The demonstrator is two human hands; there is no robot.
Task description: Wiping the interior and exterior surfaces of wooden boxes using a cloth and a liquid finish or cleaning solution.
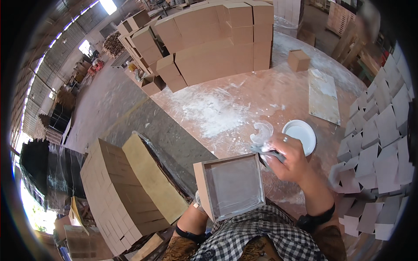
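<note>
Centrally, a square, open brown box [233,187] with a greyish-white interior leaned above the black-and-white checked apron [270,224]; the left hand [197,201], mostly hidden behind it, showed no readable grip. By its upper right corner, the right hand [285,156] clasped a smeared grey tool [260,149] near a round white bowl [314,135].

The open box [235,187] is tan outside, whitish grey within. At two o'clock from it sits a white bowl [314,136] on a reddish-brown table [257,87] smeared white. Tan cartons [213,56] stand at twelve, pale grey boxes [370,152] at three; the apron [257,224], at six, is black-and-white checked.
</note>
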